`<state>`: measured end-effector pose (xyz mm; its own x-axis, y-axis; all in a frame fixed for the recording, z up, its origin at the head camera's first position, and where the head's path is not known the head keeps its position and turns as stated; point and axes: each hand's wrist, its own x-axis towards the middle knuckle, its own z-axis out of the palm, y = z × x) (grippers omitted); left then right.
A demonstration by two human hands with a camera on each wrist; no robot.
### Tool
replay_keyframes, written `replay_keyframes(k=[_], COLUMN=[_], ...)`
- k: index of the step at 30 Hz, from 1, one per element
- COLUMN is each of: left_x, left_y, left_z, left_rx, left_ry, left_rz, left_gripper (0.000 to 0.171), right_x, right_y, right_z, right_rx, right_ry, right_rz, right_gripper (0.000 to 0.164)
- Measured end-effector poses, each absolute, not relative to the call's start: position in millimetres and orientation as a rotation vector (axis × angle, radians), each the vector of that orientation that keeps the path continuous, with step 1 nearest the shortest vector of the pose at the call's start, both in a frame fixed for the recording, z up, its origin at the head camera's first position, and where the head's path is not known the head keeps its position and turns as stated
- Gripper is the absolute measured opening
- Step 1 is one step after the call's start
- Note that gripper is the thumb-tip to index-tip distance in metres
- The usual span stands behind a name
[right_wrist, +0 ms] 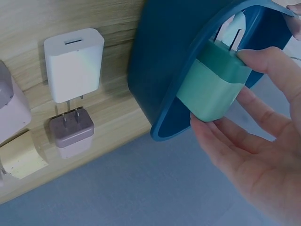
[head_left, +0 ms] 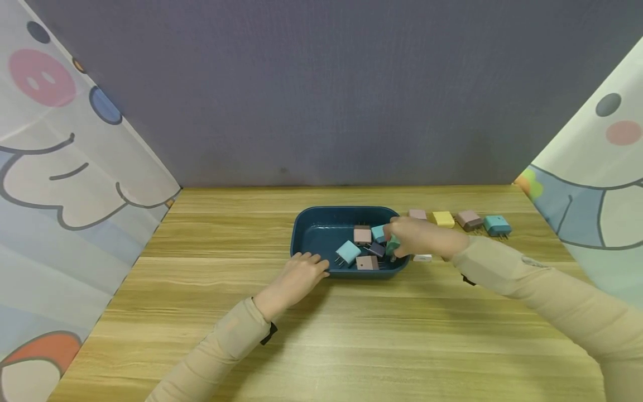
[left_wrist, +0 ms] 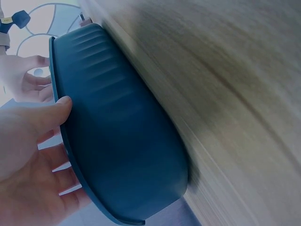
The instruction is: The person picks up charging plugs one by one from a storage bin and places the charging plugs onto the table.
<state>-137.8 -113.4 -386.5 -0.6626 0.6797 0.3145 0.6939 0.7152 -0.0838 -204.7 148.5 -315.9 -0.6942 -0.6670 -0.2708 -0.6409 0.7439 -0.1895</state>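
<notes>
A dark blue plastic bin (head_left: 321, 210) sits on the wooden table with several plug chargers inside, among them a light blue charger (head_left: 349, 252) and a pink charger (head_left: 367, 263). My left hand (head_left: 303, 273) grips the bin's near rim, thumb on the outer wall and fingers over the edge in the left wrist view. At the bin's right end, my right hand (head_left: 412, 235) pinches a green two-tone charger (right_wrist: 214, 84) between thumb and fingers. Its two metal prongs show in the right wrist view, and it is at the bin's opening.
Right of the bin lie a white charger (right_wrist: 74, 65), a yellow charger (head_left: 443, 219), a mauve-pink charger (head_left: 469, 220), a teal charger (head_left: 497, 225) and a smaller pink charger (head_left: 417, 214). A grey panel (head_left: 321, 100) stands behind the table, with printed curtains (head_left: 45, 145) at the sides.
</notes>
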Motion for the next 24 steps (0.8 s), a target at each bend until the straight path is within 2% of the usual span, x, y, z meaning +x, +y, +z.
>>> replay_keyframes(k=[7, 24], left_x=[-137.8, -137.4], left_y=[-113.3, -113.0], left_z=[-386.9, -385.8], left_rx=[-1.070, -1.077], left_ry=[-2.609, -2.623], left_rz=[-0.060, -0.073], left_gripper=[0.011, 0.011], right_x=[-203.2, -196.3], right_y=[155.2, 172.7], right_z=[-312.3, -305.2], right_rx=[-1.096, -1.048], right_ry=[2.673, 2.775], right_rz=[-0.191, -0.298], right_gripper=[0.023, 0.022])
